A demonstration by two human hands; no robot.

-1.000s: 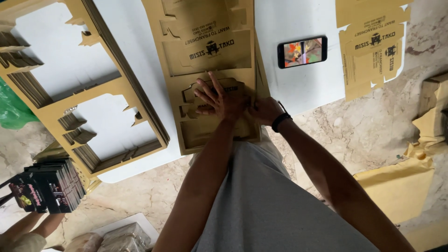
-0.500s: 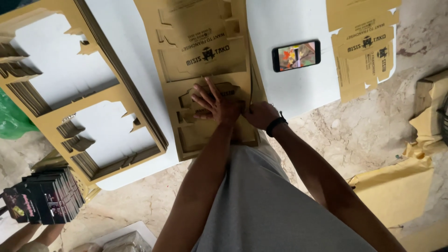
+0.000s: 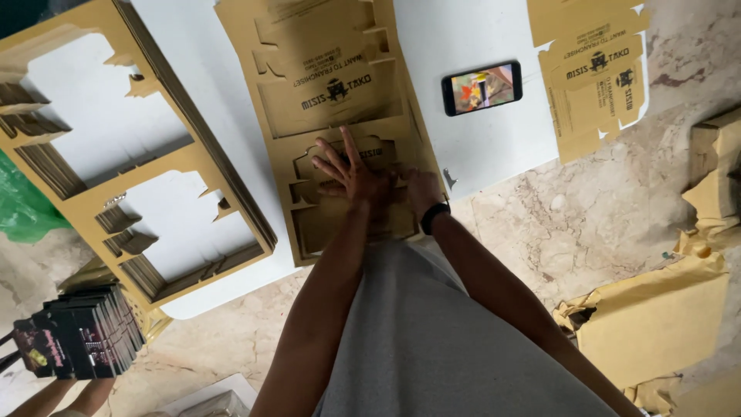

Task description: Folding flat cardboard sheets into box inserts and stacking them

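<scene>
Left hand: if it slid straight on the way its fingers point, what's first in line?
The left hand lies flat on the die-cut cardboard sheet, fingers pointing up the sheet. It would probably just cross more of that sheet, toward the upper printed panel; nothing else shows in that line.

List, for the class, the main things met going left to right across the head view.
Green bag → stack of punched-out cardboard frames → die-cut cardboard sheet under both hands → phone → loose box blank → crumpled brown paper.

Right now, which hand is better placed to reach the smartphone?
Probably the right hand, which lies nearer the smartphone; the left hand is spread flat on the die-cut cardboard sheet, farther away.
</scene>
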